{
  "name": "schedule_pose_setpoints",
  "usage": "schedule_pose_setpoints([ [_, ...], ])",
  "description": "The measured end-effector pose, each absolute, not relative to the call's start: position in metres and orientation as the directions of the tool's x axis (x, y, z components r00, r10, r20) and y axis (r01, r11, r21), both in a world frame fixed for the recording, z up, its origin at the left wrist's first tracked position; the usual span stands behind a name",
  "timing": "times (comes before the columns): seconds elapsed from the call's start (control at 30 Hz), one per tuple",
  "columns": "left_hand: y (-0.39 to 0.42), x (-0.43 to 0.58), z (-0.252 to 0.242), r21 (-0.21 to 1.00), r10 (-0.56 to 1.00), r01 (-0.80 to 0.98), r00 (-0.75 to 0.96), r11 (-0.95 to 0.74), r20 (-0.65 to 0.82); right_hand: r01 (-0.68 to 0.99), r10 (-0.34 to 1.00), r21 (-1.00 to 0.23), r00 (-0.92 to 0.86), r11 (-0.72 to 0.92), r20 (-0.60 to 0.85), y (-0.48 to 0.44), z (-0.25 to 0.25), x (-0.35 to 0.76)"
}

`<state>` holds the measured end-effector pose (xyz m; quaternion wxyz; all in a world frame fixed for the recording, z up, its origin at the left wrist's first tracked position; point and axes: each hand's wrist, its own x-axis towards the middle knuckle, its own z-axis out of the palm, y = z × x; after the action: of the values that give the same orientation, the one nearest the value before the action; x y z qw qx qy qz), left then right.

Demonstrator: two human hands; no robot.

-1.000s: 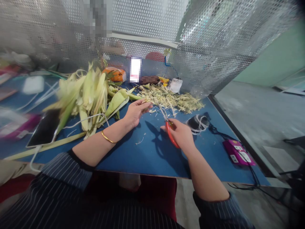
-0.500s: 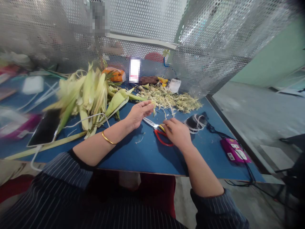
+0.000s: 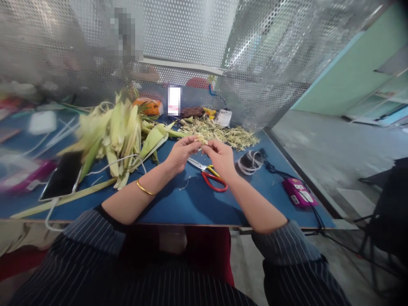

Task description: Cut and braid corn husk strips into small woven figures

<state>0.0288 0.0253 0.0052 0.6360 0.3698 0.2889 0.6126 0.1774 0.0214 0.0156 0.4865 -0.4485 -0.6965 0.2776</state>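
My left hand (image 3: 181,154) pinches a small pale-yellow piece of corn husk (image 3: 201,139) between thumb and fingertips, above the table. Meeting it from the other side, my right hand (image 3: 222,158) has its thumb and fingers closed at the same piece, whose exact shape is too small to make out. Scissors with red and yellow handles (image 3: 214,182) lie just below my hands, blades toward the left. Beyond them spreads a heap of shredded husk strips (image 3: 223,132). Larger pale-green corn husks (image 3: 123,131) are piled to the left.
A phone (image 3: 62,176) with a white cable rests on the blue table (image 3: 178,208) at left. To the right are a dark roll wound with white cord (image 3: 250,162) and a purple box (image 3: 299,193) with black cables. Behind stands a perforated metal screen (image 3: 185,34).
My right hand has moved up and left from the scissors to the husk piece in my left hand. The scissors stay on the table. The view has shifted slightly.
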Motion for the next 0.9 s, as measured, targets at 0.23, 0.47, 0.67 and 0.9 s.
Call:
schedule_pose_setpoints([
  [0.23, 0.035, 0.015, -0.002, 0.928, 0.990, -0.372, -0.121, 0.023, -0.073, 0.780, 0.554, -0.078, -0.367, 0.621, 0.747, 0.029, -0.008, 0.185],
  [0.47, 0.024, 0.028, -0.007, 0.952, 0.998, -0.304, 0.046, 0.043, -0.030, 0.813, 0.579, 0.095, -0.485, 0.574, 0.655, 0.023, -0.010, 0.190],
  [0.67, 0.030, 0.027, -0.011, 0.957, 0.999, -0.287, -0.004, 0.044, -0.047, 0.794, 0.568, 0.122, -0.524, 0.596, 0.635, 0.020, -0.012, 0.186],
  [0.9, 0.033, 0.023, -0.011, 0.929, 0.992, -0.349, 0.013, 0.121, -0.124, 0.764, 0.649, -0.181, -0.368, 0.619, 0.666, 0.022, -0.011, 0.187],
])
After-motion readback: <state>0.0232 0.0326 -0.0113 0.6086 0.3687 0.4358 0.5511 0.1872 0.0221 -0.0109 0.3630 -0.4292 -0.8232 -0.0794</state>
